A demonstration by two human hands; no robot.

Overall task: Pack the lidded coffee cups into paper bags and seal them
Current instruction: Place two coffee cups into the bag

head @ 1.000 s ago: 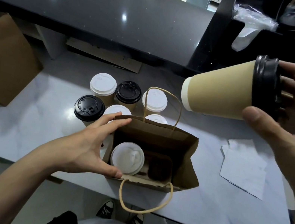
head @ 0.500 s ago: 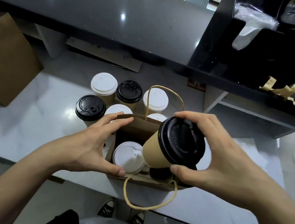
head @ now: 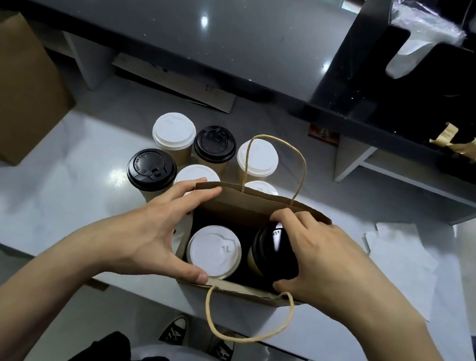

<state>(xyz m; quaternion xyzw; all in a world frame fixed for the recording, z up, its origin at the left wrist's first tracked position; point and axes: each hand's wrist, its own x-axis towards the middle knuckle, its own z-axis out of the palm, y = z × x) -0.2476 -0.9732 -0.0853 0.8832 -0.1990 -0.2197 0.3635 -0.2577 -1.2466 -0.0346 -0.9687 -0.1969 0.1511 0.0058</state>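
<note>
Inside the paper bag point(head: 244, 210), right hand point(head: 324, 259) fingers point(head: 287, 217) clasp the black-lidded cup point(head: 273, 255)

I see my right hand point(head: 333, 261) gripping the black-lidded cup point(head: 273, 252) inside the paper bag point(head: 245, 205), right of the white-lidded cup point(head: 214, 251); my left hand point(head: 155, 229) holds the bag's left wall.

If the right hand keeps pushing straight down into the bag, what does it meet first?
Probably the bag's floor or cup holder: the right hand grips the black-lidded cup above the dark space beside the white-lidded cup. Depth is unclear.
</note>
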